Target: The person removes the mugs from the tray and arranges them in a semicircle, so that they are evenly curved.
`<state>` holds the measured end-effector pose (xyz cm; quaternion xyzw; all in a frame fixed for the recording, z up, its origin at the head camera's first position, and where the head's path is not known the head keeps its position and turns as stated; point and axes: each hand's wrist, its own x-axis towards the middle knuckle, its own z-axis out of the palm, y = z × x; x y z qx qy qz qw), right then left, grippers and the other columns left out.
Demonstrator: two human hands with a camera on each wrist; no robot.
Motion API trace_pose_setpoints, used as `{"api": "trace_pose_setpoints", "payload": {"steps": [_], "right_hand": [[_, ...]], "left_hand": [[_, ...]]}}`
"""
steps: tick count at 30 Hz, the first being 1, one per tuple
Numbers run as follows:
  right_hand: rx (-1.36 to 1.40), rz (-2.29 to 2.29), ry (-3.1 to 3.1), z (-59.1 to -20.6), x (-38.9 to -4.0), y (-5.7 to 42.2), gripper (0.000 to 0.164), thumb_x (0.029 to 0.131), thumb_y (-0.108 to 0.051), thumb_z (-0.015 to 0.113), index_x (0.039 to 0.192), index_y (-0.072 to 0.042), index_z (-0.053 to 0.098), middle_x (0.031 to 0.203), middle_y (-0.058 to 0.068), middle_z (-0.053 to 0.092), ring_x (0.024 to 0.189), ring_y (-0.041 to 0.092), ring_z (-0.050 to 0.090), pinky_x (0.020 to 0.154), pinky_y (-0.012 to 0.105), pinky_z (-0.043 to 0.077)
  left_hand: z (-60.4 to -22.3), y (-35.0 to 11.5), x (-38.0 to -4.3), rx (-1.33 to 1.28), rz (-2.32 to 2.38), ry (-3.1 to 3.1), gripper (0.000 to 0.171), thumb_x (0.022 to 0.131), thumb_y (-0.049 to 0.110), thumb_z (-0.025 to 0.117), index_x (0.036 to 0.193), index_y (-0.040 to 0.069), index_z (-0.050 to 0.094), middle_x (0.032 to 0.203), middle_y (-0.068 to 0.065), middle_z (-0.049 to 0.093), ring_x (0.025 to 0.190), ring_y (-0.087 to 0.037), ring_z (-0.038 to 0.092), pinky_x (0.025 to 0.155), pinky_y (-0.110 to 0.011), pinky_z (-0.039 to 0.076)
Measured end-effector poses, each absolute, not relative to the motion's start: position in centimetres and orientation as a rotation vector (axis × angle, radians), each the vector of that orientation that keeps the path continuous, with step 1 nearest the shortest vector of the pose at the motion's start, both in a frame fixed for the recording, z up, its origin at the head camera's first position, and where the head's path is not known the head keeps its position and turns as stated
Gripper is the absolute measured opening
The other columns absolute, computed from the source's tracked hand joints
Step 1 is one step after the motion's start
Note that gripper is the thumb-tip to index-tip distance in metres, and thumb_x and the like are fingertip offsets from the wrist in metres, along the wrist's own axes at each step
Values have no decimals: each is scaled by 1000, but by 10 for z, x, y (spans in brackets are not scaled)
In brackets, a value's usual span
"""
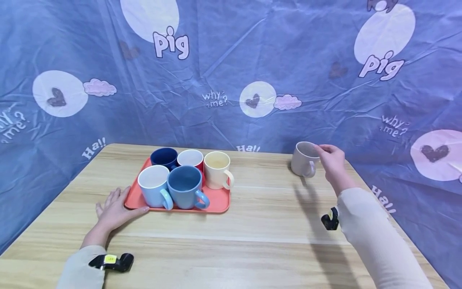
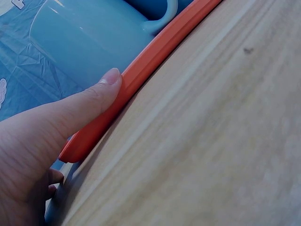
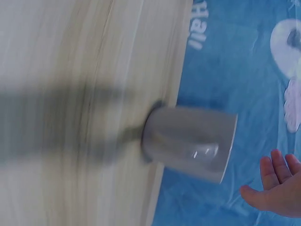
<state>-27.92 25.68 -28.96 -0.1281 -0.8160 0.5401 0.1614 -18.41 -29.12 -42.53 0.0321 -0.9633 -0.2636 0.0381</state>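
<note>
My left hand [image 1: 114, 210] rests at the front left corner of an orange-red tray [image 1: 219, 205], fingers spread on the left side. Its thumb [image 2: 96, 103] lies straight against the tray's front rim. On the tray stand a light blue mug [image 1: 153, 192], a medium blue mug [image 1: 182, 192], a navy mug [image 1: 162, 157], a red mug [image 1: 201, 166] with a white inside and a cream mug [image 1: 215, 173]. At the far right, a grey mug [image 1: 302, 160] stands upright on the table. My right hand [image 1: 333, 162] is beside its rim; the right wrist view shows loosely extended fingers apart from the mug [image 3: 188, 139].
The wooden table [image 1: 252, 233] ends at a blue printed cloth [image 1: 231, 60] hanging behind and along both sides. The grey mug stands close to the table's back edge. A black wrist camera [image 1: 113, 261] sits on the left sleeve, another camera [image 1: 330, 219] on the right.
</note>
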Motion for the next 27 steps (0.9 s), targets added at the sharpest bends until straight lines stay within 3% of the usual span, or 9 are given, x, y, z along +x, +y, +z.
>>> {"api": "trace_pose_setpoints", "payload": {"steps": [5,8,12,16,27], "right_hand": [[-258,1635,-2273,-285,-279,231,27,83,-25,57,97,-3,54,79,-8,50,77,4,45,73,20,37],[-200,1652,-2272,-283,-279,215,32,81,-24,59,101,1,55,75,-12,51,76,4,47,72,20,37],[-116,1634,-2312,-283,-279,196,41,82,-23,59,109,8,52,82,-5,53,79,5,48,76,20,38],[-73,1698,-2295,-287,-279,179,37,82,-18,59,107,8,53,88,2,54,80,8,49,76,21,38],[-22,1852,-2256,-298,-275,144,32,81,-14,59,105,7,54,83,-1,57,78,9,52,77,25,39]], "left_hand": [[-425,-291,-184,100,-810,-2957,107,64,63,59,134,-5,16,131,-38,7,120,-49,-1,82,-65,-15],[-424,-291,-184,103,-816,-2962,107,64,63,59,134,-5,15,131,-38,7,120,-50,-1,82,-65,-15],[-423,-290,-183,100,-812,-2964,107,64,63,59,134,-5,15,131,-38,7,120,-49,-2,82,-65,-15],[-423,-291,-182,99,-809,-2963,107,64,63,60,134,-4,15,131,-38,7,120,-49,-2,82,-65,-15],[-424,-291,-183,103,-811,-2958,106,64,62,60,134,-4,16,131,-38,7,120,-50,-1,83,-64,-15]]}}
